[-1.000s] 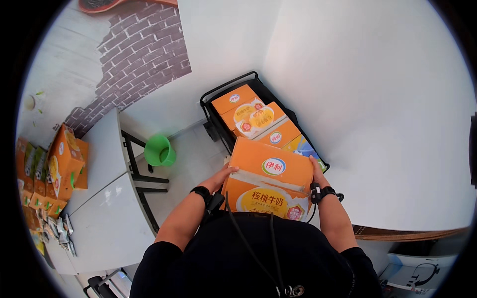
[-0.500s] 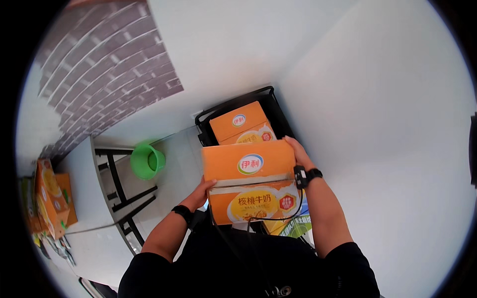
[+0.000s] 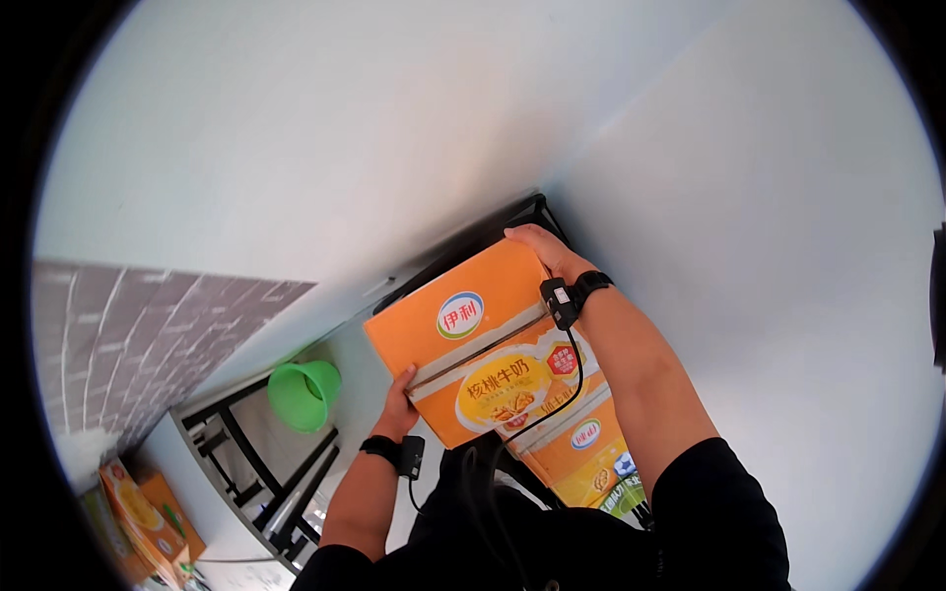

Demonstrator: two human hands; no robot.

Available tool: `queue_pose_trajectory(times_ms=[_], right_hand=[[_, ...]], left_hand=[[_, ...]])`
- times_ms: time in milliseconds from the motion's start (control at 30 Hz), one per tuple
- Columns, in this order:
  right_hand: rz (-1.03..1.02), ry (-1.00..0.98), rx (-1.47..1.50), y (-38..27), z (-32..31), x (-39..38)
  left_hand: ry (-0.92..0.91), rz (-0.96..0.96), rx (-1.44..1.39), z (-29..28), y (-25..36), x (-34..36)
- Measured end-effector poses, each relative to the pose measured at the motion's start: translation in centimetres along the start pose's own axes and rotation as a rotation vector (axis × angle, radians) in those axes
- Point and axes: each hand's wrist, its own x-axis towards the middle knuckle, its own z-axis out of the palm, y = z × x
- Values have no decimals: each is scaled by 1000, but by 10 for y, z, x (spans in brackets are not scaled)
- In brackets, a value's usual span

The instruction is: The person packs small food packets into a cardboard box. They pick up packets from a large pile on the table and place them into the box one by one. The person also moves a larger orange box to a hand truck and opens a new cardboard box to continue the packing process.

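Observation:
An orange milk carton box [image 3: 483,347], with a yellow oval on its printed side, is held up and tilted between my two hands. My left hand [image 3: 398,406] closes on its left edge, thumb over the front. The fingers of my right hand [image 3: 550,252] wrap round its upper right corner. Behind the box, a black crate [image 3: 493,229] shows only its far rim; what lies inside is hidden. Below the held box, close to my body, is another orange and yellow box [image 3: 576,448] with a green lower part.
A green plastic bin [image 3: 296,396] stands to the left beside black metal table legs [image 3: 251,433]. More orange cartons [image 3: 148,517] are on the white tabletop at the far left. White walls [image 3: 769,246] meet in a corner behind the crate.
Both hands have carried the box up and slightly left, tilting its right side higher. It now covers the crate and the orange box in it. My view has turned, and more of the lower box shows.

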Motion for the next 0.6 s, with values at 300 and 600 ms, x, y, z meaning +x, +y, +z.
queue_pose_trajectory(times_ms=[300, 600], right_hand=[[-12, 26, -68, 23, -36, 70], [30, 60, -143, 41, -55, 95]], left_hand=[[-16, -65, -95, 5, -19, 57], [61, -105, -142, 3, -39, 83]])
